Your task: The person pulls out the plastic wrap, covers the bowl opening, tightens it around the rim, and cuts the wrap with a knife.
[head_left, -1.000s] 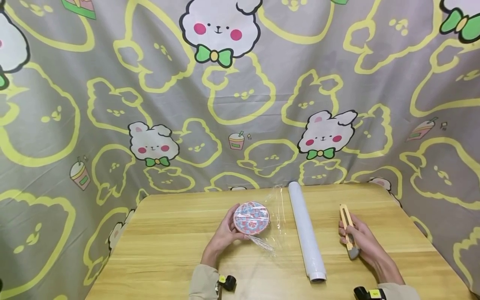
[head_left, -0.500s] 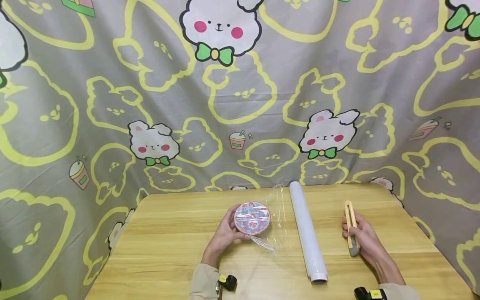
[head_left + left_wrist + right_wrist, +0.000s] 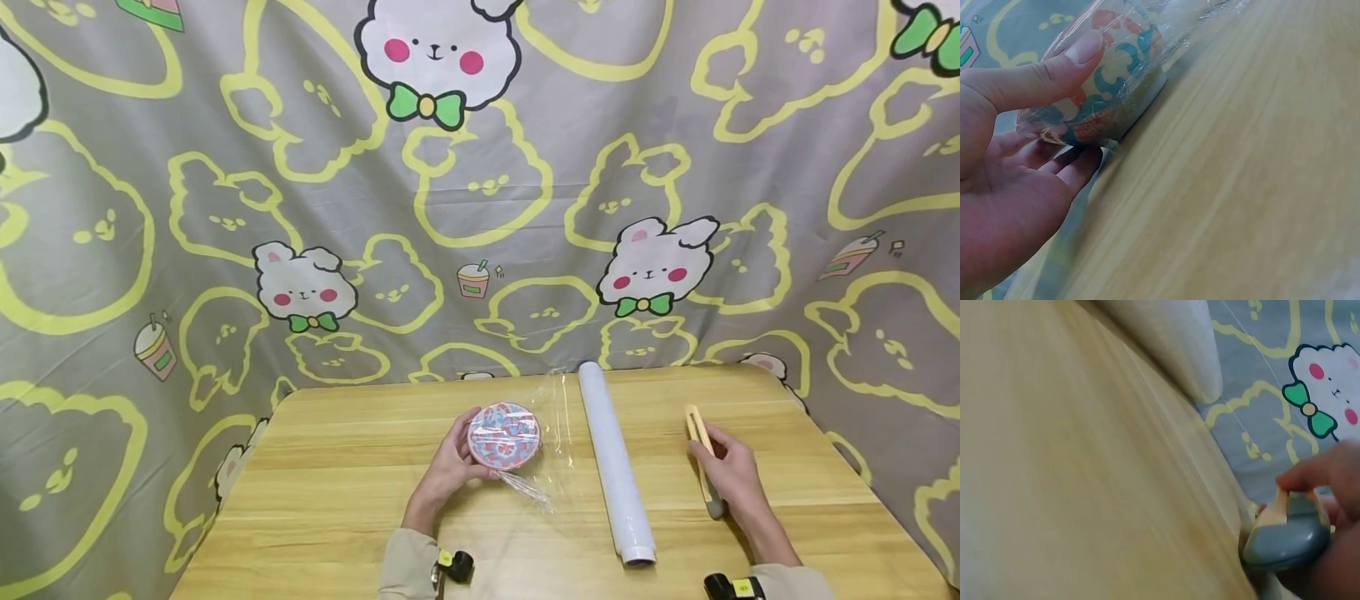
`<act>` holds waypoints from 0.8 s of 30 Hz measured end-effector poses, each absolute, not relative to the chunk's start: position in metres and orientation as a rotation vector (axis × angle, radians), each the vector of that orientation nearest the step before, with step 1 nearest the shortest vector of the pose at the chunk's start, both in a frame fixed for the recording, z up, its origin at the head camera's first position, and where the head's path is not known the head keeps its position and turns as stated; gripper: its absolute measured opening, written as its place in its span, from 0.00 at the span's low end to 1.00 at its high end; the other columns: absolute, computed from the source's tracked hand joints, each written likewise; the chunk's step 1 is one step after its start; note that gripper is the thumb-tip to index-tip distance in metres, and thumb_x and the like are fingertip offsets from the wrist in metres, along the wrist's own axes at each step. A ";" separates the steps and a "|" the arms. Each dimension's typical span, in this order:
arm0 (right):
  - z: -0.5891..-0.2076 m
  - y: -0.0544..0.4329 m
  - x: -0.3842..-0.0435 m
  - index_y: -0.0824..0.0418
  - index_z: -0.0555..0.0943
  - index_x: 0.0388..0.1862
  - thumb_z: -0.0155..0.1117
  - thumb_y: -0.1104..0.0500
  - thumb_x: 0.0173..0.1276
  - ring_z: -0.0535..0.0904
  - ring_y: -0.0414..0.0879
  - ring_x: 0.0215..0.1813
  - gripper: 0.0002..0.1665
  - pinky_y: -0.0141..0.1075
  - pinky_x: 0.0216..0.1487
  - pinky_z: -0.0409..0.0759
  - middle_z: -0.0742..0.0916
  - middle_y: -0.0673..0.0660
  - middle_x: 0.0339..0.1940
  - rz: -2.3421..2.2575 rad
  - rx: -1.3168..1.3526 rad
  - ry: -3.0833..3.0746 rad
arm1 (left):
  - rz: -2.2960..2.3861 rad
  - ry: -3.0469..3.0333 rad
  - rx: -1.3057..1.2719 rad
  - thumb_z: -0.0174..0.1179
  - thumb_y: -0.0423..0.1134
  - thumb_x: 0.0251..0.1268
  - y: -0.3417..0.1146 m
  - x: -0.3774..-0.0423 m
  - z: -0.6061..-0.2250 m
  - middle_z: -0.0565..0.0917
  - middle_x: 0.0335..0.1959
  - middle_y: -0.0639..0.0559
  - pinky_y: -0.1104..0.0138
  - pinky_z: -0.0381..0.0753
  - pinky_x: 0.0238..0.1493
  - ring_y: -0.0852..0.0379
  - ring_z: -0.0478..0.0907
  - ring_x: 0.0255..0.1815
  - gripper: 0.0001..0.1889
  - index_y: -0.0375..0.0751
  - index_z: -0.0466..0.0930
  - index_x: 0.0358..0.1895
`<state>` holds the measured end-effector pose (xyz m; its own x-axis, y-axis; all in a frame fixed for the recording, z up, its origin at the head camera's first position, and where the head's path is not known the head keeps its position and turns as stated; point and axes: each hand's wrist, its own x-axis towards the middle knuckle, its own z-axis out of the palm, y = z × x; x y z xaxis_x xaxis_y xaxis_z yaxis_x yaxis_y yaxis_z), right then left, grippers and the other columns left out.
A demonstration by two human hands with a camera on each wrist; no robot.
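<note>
Short of the back edge of the bench [image 3: 337, 483], the left hand [image 3: 452, 460] grasps a film-wrapped container [image 3: 504, 437]; toward the right edge, the right hand [image 3: 735, 475] grips a yellow cutter [image 3: 707, 487], a white roll [image 3: 615, 467] between.

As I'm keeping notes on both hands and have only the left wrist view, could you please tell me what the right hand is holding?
Observer: The right hand is holding a yellow utility knife.
Operator: Thank you. Could you say which way the knife's grey end points, if it has one?
Observer: It has one, and in the head view it points back toward the person.
Operator: And what lies between that hand and the round wrapped item in the left hand?
Observer: A long, pale roll lies on the table between them, running lengthwise from near the person toward the curtain.
</note>
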<state>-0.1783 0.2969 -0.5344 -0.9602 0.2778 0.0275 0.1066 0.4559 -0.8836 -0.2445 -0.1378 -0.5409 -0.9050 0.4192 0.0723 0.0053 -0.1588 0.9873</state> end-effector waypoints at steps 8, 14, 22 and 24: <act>-0.536 0.299 -0.180 0.75 0.77 0.62 0.71 0.63 0.66 0.74 0.43 0.34 0.28 0.29 0.29 0.71 0.84 0.63 0.37 1.083 -0.324 -2.595 | 2.121 1.857 0.507 0.66 0.09 0.41 -0.138 -0.244 -0.540 0.50 0.82 0.32 0.57 0.70 0.72 0.32 0.55 0.79 0.61 0.34 0.43 0.82; -0.530 0.298 -0.176 0.79 0.77 0.58 0.69 0.64 0.68 0.79 0.57 0.39 0.25 0.44 0.36 0.77 0.84 0.69 0.38 0.963 -0.251 -2.630 | 2.078 1.879 0.527 0.67 0.09 0.41 -0.137 -0.244 -0.538 0.48 0.82 0.32 0.58 0.67 0.73 0.32 0.52 0.80 0.62 0.34 0.41 0.83; -0.479 0.261 -0.167 0.72 0.82 0.50 0.67 0.64 0.71 0.83 0.60 0.41 0.13 0.48 0.38 0.83 0.86 0.66 0.39 0.931 0.006 -2.550 | 2.073 1.873 0.508 0.65 0.06 0.39 -0.135 -0.243 -0.537 0.50 0.81 0.30 0.57 0.70 0.71 0.31 0.53 0.79 0.64 0.35 0.39 0.83; -0.462 0.239 -0.164 0.67 0.83 0.43 0.68 0.65 0.70 0.83 0.51 0.36 0.06 0.39 0.34 0.82 0.87 0.56 0.33 0.948 0.116 -2.532 | 2.083 1.870 0.505 0.64 0.06 0.39 -0.135 -0.243 -0.537 0.51 0.81 0.30 0.57 0.73 0.70 0.31 0.54 0.78 0.64 0.36 0.39 0.83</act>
<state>-0.1636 0.2389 -0.4621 -0.9032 0.0711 0.4233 -0.2243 0.7626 -0.6067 -0.2428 -0.1352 -0.5370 -0.8946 0.4426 0.0617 0.0136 -0.1110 0.9937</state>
